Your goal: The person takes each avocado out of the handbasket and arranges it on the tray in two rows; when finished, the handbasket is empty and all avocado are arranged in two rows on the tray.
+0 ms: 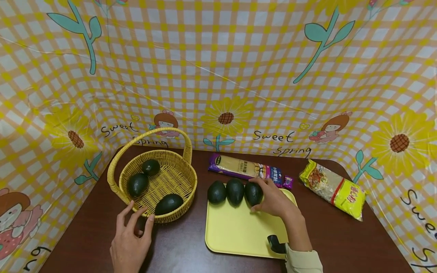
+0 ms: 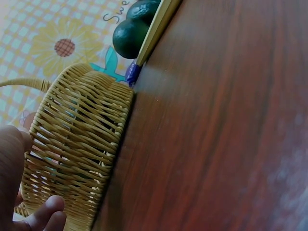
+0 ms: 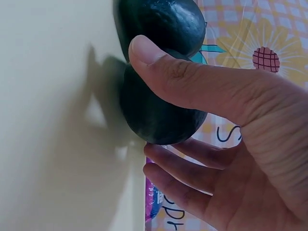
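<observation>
My right hand [image 1: 274, 199] holds a dark green avocado [image 1: 253, 194] at the tray's far edge. In the right wrist view the thumb lies across this avocado [image 3: 161, 113], with the fingers round its far side. Two more avocados [image 1: 235, 192] stand to its left on the yellow tray [image 1: 246, 231], close together in a row. My left hand [image 1: 131, 240] is at the near rim of a yellow wicker basket [image 1: 189, 195], fingers spread and fingertips right at the weave [image 2: 77, 139]. Inside the basket lie two avocados [image 1: 137, 185] at the left and one [image 1: 169, 204] near the front.
A purple-ended noodle pack [image 1: 239, 167] lies behind the tray, with a small purple packet [image 1: 288, 182] beside it. To the right is a yellow and clear food bag [image 1: 332, 189]. The basket's handle [image 1: 136, 138] arches upward. Patterned cloth [image 1: 218, 76] walls the brown table [image 1: 181, 246].
</observation>
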{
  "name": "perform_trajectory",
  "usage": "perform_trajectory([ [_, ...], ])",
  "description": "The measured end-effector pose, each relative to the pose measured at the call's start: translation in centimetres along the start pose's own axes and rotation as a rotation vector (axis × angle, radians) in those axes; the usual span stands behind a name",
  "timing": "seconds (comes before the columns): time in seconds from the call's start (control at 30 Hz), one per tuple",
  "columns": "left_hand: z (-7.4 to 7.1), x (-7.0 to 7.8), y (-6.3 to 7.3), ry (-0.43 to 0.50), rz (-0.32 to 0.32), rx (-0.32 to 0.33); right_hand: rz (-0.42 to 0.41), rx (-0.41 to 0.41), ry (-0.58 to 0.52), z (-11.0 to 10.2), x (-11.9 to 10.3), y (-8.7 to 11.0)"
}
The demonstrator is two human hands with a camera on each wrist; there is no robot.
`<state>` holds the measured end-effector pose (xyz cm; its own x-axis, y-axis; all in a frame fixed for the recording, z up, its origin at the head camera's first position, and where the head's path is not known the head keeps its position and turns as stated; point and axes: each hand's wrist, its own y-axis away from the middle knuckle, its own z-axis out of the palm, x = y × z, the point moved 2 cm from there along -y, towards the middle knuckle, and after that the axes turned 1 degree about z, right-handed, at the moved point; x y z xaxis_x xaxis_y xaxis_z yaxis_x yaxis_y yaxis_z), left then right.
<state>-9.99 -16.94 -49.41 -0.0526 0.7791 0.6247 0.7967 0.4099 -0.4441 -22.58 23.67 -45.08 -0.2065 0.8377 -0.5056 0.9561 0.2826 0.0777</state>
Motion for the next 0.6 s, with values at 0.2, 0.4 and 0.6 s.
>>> perform_trajectory([
  [0.2,0.07,-0.11,0.15,0.006,0.002,0.013,-0.004,-0.009,-0.004,-0.07,-0.18,0.00],
  [0.4,0.15,-0.13,0.12,0.006,0.011,0.013,0.005,-0.013,-0.014,-0.15,-0.29,0.19],
  [0.6,0.11,-0.11,0.10,0.005,0.011,0.013,-0.001,-0.011,-0.013,-0.16,-0.32,0.27],
])
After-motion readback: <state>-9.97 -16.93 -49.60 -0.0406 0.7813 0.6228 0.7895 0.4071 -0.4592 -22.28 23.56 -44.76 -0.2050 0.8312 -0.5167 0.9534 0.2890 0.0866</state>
